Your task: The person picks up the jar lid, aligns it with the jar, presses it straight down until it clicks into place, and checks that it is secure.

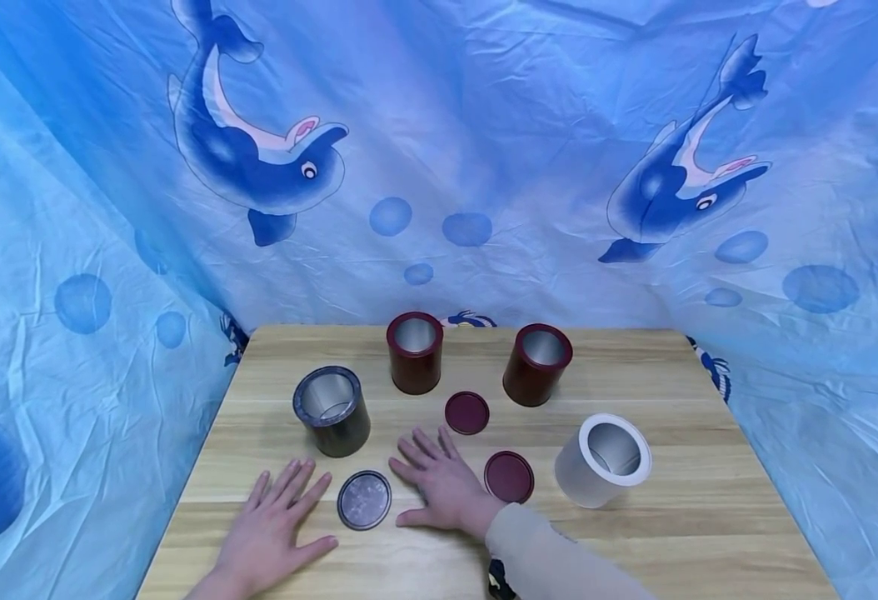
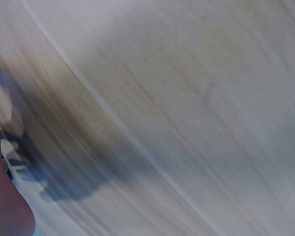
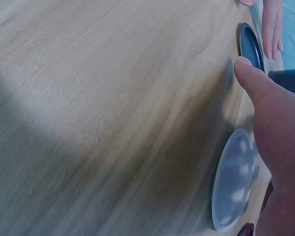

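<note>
Spread flat, gripping nothing, my left hand [image 1: 270, 529] and right hand [image 1: 445, 493] flank a round grey marbled lid [image 1: 364, 500]; a round pale lid [image 3: 232, 182] lies by the right. Farther, at left, stands an open dark-grey cylindrical tin [image 1: 343, 435]. Likely a pause; lifting lids calls for pinching rims.

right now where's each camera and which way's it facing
Head: worn on head, facing forward and down at the table; left hand and right hand show.
Left wrist: worn there, facing the table; part of left hand at left edge.
Right wrist: worn there, facing the table and pale lid; right thumb, left fingers show.
Shared, head and right wrist: grey lid.
</note>
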